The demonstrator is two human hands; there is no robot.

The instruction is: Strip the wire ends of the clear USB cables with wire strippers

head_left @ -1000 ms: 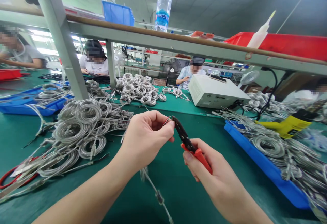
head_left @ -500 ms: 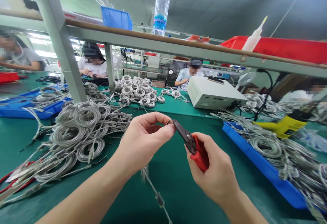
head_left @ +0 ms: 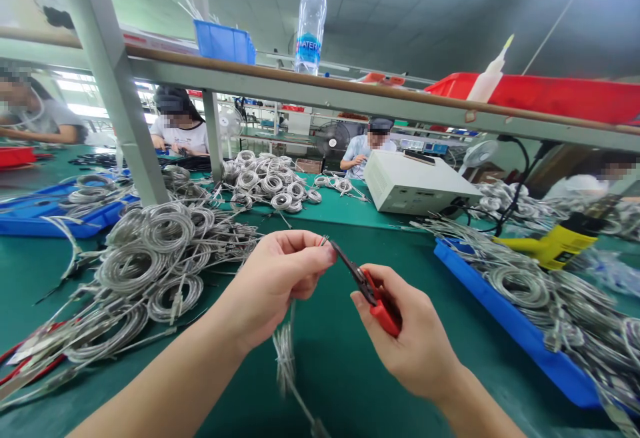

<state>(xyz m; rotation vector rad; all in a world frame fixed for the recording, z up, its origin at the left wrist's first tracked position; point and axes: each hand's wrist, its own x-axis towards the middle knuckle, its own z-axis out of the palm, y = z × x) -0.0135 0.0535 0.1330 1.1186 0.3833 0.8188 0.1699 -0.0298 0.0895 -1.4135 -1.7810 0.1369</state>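
Observation:
My left hand (head_left: 280,285) pinches the end of a cable between thumb and forefinger, with thin wires (head_left: 324,241) sticking out past the fingertips. Below that hand hangs the rest of the cable (head_left: 285,358), a bundled clear-sheathed length with a connector near the bottom edge. My right hand (head_left: 410,331) is wrapped around the red handles of wire strippers (head_left: 367,286). Their dark jaw tips are right beside the wire ends; whether they touch is too small to tell.
Coiled cables (head_left: 170,228) are heaped at the left, with more in a blue tray (head_left: 515,331) at the right. Behind stand a white box-shaped device (head_left: 420,181) and a yellow heat gun (head_left: 570,245). A shelf (head_left: 350,88) crosses above, carrying a water bottle (head_left: 310,25). Co-workers sit beyond.
The wire strippers have turned in my right hand, their jaws now seen more edge-on. My left hand has shifted slightly left, and more of the hanging cable bundle shows.

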